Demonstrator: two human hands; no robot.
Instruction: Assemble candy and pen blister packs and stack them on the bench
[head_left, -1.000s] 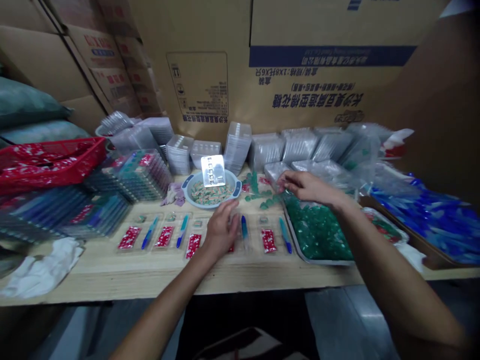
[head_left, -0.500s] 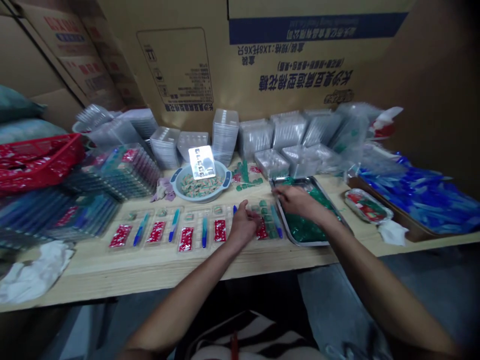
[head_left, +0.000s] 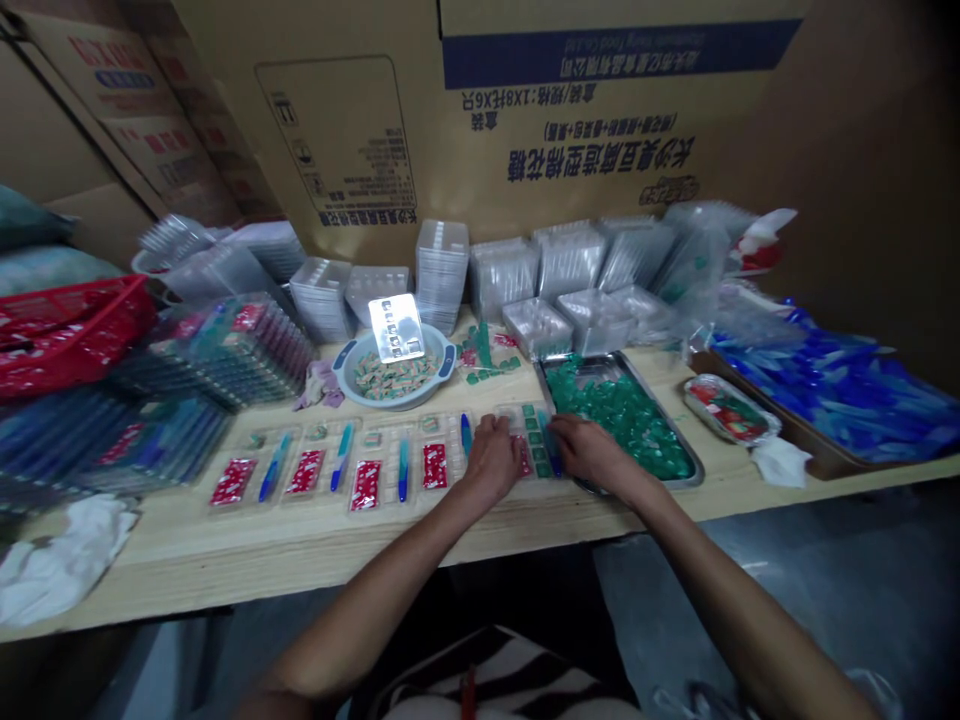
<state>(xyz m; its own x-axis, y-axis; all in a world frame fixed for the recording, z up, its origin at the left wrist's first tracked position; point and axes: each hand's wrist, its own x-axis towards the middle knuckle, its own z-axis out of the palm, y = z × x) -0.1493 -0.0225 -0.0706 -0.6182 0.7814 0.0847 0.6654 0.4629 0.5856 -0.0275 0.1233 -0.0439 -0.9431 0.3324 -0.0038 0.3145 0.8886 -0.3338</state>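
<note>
My left hand [head_left: 491,460] rests with its fingers on a clear plastic compartment tray [head_left: 517,425] at the right end of a row on the wooden table [head_left: 172,550]. That tray holds small green squares, a red sachet and a blue stick. My right hand [head_left: 592,450] lies at the tray's right side, its fingertips by the blue stick, and anything in them is hidden. Just behind it is a metal tray [head_left: 581,365] heaped with green pieces. Further left, a grey-blue bowl [head_left: 450,360] holds mixed small packets, with a silver blister card [head_left: 397,327] standing in it.
Stacks of clear plastic trays [head_left: 442,270] line the back against cardboard boxes [head_left: 570,130]. Filled trays and a red basket [head_left: 75,330] sit at the left, and a white cloth [head_left: 60,560] lies at the front left. A brown tray of blue pieces [head_left: 832,390] is at the right.
My right hand has moved left and toward me, off the metal tray to the clear tray beside my left hand. The green pieces in the metal tray now show fully.
</note>
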